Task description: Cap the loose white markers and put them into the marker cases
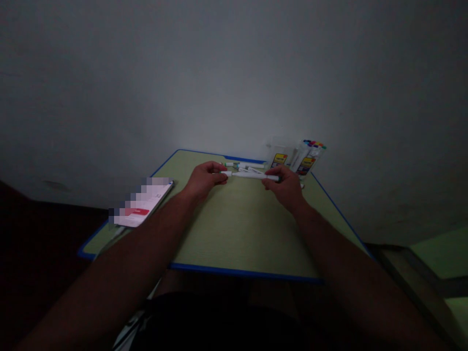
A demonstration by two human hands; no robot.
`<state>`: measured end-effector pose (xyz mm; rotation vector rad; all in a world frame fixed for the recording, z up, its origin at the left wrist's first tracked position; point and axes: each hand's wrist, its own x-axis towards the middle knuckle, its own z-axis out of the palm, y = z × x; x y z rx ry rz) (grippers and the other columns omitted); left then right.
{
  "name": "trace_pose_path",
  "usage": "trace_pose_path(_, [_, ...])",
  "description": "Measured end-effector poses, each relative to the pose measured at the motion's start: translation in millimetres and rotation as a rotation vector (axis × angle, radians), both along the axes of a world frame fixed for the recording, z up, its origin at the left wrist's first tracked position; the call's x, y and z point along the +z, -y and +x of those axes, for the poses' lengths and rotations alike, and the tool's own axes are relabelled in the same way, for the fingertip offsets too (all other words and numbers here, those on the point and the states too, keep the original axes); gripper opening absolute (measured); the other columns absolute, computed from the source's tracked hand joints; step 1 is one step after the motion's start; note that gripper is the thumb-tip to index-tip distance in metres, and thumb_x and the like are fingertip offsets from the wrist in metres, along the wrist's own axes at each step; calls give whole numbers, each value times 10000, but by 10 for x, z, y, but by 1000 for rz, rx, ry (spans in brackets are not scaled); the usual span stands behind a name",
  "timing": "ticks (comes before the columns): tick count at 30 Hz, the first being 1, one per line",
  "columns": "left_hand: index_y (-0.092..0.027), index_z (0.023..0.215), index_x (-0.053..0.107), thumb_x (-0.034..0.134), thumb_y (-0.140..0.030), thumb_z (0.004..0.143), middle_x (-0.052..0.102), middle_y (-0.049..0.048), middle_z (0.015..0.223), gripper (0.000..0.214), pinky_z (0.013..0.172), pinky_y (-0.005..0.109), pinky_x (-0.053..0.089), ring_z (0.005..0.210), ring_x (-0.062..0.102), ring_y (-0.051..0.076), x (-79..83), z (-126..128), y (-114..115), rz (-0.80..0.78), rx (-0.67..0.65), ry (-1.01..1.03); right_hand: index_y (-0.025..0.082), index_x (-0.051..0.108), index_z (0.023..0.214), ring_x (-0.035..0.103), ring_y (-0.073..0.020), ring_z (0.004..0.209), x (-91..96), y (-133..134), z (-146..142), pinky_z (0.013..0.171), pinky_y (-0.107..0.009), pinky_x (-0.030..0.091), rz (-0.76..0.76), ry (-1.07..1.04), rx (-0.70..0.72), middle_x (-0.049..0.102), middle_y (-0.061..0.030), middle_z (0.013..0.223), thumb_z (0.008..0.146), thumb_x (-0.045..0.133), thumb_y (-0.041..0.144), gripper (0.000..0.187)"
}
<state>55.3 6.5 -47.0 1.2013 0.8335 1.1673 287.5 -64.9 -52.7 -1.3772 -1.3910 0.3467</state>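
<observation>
My left hand (204, 181) pinches a white marker cap (228, 173) between thumb and fingers. Level with it, my right hand (287, 187) grips a white marker (250, 175) near its dark end. The marker lies crosswise, its narrow tip pointing left at the cap. Cap and tip are touching or very close; I cannot tell which. Just behind, more white markers (256, 166) lie on the table, partly hidden by my hands and the held marker.
A small table (234, 234) with a blue edge stands against a grey wall. Two clear plastic cases (279, 159) stand at the back right; colourful marker ends (315, 144) show in the right one. On the left a lit phone (142, 201) lies with a cable.
</observation>
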Motion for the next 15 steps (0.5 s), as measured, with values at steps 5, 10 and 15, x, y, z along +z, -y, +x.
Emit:
trace_pose_path(5, [-113, 749, 674, 733, -5, 635, 668, 26, 677, 168, 683, 295, 554, 589, 629, 110, -1, 9, 20, 18, -6, -30, 184, 661, 871, 614, -137, 589, 4, 3, 3, 557, -288, 496, -8, 15, 0, 685, -19, 780, 662, 744, 339, 273])
trace_pose_path(10, [-115, 767, 683, 728, -15, 645, 674, 31, 674, 164, 691, 299, 555, 607, 641, 120, -25, 10, 12, 40, -34, -53, 180, 663, 878, 602, -128, 577, 7, 6, 1, 547, -278, 492, -21, 22, 15, 683, -20, 777, 664, 747, 346, 284])
trace_pose_path(15, [-122, 779, 684, 757, -67, 639, 680, 32, 648, 167, 687, 300, 547, 603, 646, 131, -49, 6, -6, 65, -53, -80, 175, 670, 887, 594, -120, 564, 4, 9, 1, 562, -280, 497, -26, 37, 22, 692, -23, 795, 663, 753, 341, 291])
